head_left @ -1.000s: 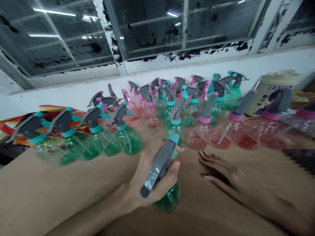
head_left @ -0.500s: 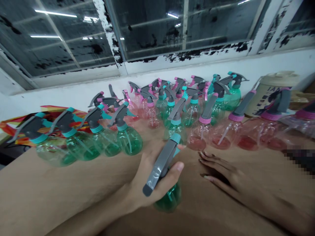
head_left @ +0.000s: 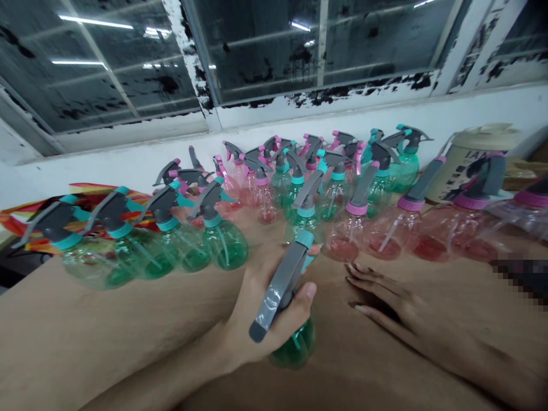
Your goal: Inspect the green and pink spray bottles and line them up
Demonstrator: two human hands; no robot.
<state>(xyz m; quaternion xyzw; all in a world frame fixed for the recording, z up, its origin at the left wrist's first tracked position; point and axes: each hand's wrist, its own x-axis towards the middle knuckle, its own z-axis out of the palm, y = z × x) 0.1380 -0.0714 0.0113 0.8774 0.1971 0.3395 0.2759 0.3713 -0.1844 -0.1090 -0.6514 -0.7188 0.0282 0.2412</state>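
My left hand (head_left: pixel 265 308) is wrapped round the neck of a green spray bottle (head_left: pixel 295 345), its thumb on the near side. That bottle has a grey trigger head with a teal nozzle, pointing away from me. My right hand (head_left: pixel 389 302) rests on the wooden table (head_left: pixel 141 342), palm down with fingers stretched out, holding nothing. Just beyond my left hand stands another green spray bottle (head_left: pixel 306 220) with a teal collar. A pink spray bottle (head_left: pixel 345 242) stands close past my right fingertips.
Green spray bottles (head_left: pixel 225 245) line the left, pink ones (head_left: pixel 391 237) the right, with several more behind along the white wall (head_left: pixel 145 151). A beige jug (head_left: pixel 479 148) stands back right. Crumpled orange-red packaging (head_left: pixel 98 191) lies at the left. Windows (head_left: pixel 265 51) rise above.
Almost nothing differs. My left thumb has shifted very slightly on the held spray bottle; my right hand stays in place.
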